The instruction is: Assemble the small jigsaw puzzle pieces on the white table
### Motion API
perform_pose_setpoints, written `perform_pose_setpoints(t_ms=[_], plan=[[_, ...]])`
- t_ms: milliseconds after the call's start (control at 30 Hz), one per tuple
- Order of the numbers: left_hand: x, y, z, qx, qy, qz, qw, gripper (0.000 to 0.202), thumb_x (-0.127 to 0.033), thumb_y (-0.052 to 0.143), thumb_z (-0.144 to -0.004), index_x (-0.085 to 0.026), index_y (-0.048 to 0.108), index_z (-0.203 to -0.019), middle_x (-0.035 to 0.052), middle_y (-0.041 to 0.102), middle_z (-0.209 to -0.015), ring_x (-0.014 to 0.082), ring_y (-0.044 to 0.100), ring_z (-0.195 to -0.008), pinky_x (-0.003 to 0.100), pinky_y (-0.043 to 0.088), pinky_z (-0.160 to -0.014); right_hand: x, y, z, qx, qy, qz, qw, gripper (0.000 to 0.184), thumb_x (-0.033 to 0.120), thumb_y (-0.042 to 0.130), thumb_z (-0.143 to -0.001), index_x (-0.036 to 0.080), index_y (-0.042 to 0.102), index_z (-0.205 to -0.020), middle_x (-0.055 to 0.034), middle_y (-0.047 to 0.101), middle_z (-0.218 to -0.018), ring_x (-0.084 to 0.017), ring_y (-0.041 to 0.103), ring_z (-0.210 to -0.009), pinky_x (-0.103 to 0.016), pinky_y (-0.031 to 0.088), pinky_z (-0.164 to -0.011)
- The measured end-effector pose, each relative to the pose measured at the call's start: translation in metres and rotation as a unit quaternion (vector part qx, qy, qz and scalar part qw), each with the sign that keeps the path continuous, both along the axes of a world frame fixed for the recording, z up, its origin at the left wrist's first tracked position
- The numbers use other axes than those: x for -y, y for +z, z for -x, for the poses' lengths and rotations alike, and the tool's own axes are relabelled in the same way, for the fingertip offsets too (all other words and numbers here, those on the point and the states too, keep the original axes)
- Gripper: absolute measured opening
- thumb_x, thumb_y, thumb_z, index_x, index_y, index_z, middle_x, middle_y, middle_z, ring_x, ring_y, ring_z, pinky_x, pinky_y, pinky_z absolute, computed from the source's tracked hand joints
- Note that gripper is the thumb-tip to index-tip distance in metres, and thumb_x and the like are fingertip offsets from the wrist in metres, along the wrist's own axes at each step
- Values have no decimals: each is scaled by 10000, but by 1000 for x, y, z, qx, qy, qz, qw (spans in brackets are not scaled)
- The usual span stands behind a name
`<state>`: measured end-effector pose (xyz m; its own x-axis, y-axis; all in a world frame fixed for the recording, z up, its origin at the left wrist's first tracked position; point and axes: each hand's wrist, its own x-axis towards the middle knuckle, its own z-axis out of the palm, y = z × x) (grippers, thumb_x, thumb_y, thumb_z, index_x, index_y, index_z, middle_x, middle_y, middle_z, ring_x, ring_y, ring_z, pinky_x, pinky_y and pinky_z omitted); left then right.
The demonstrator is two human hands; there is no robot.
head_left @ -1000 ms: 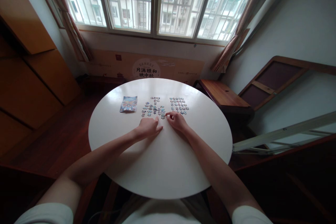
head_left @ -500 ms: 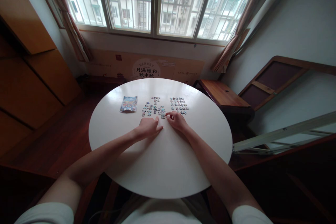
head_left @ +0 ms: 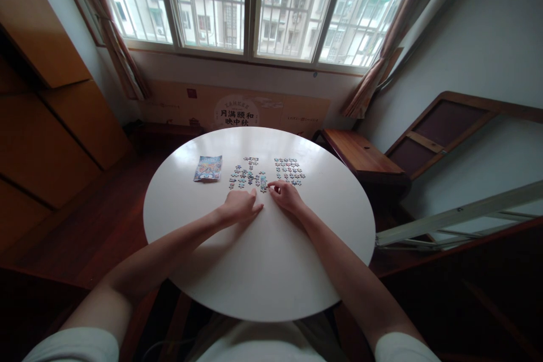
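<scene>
On a round white table (head_left: 258, 260) lie several loose puzzle pieces in two groups: a left group (head_left: 246, 176) and a right group (head_left: 288, 169). My left hand (head_left: 240, 205) rests on the table just below the left group, fingers curled together with the index finger stretched along the surface. My right hand (head_left: 286, 195) sits beside it, fingertips pinched at a small puzzle piece (head_left: 263, 183) at the near edge of the left group. The two hands almost touch.
A small printed picture card (head_left: 207, 168) lies left of the pieces. Beyond the table are a barred window (head_left: 254, 5) and a cardboard panel (head_left: 237, 110). A wooden bench (head_left: 360, 155) stands at the right, wooden cabinets (head_left: 46, 124) at the left.
</scene>
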<state>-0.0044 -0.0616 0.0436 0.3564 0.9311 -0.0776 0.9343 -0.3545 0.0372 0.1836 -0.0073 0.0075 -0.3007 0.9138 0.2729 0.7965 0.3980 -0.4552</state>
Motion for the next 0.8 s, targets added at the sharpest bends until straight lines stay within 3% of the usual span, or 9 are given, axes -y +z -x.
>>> perform_pose_setpoints(t_ms=[800], plan=[[0, -1, 0, 2, 0, 4, 1000, 589, -548, 371, -915, -126, 497, -1306, 186, 705, -977, 339, 663, -929, 381, 469, -740, 1, 1, 0, -3, 1, -1, 1000, 229, 264, 555, -867, 210, 731, -1003, -23, 666, -807, -128, 582, -675, -239, 431, -713]])
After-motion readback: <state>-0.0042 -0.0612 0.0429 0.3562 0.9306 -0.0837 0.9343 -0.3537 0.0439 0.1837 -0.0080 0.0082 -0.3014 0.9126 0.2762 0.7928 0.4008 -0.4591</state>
